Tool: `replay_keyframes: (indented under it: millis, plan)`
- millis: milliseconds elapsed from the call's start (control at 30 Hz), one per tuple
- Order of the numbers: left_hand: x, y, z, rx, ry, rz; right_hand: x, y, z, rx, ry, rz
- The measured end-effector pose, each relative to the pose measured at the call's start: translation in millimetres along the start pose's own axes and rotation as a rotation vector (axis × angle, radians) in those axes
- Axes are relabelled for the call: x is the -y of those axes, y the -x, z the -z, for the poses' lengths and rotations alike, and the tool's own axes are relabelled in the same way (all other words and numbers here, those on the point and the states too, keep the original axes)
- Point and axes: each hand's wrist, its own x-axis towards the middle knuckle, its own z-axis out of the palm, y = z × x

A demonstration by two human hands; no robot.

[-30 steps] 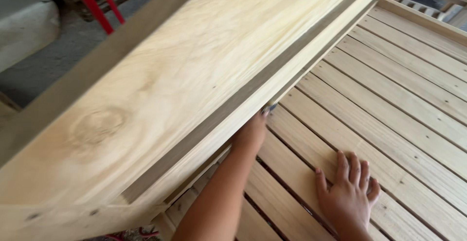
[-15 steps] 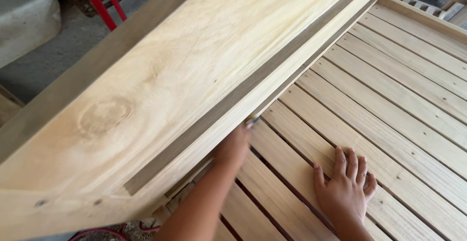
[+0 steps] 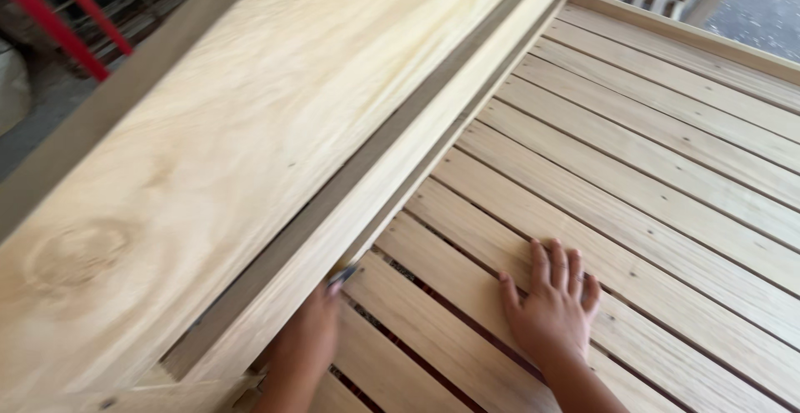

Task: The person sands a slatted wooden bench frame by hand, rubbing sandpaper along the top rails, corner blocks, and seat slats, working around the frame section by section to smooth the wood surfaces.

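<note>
Slid nearer, left hand (image 3: 304, 346) reaches under side board (image 3: 250, 155), grip hidden; right hand (image 3: 550, 309) flat on slats (image 3: 667, 163).

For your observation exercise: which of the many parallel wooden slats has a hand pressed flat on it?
The slat under the right hand, near the bottom of the frame; the slats farther away lie bare.

Pale wooden slatted bed base (image 3: 667, 163), dark gaps between slats, right hand (image 3: 554, 309) flat on it
</note>
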Motion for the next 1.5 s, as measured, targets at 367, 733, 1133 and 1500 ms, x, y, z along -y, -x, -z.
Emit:
replay_keyframes:
  millis: [367, 733, 1133, 1500]
  plan:
    - [-160, -81, -30, -0.283, -0.117, -0.275, 4, 11, 10, -0.138, -0.114, 0.010]
    - [-285, -174, -65, -0.414, -0.100, -0.464, 2, 10, 7, -0.173, -0.119, 0.029]
    - [9, -37, -17, -0.853, -0.647, -0.567, 6, 12, 19, -0.021, -0.094, -0.005]
    - [-286, -161, -61, -0.289, -0.041, -0.353, 2, 12, 3, -0.251, -0.126, 0.040]
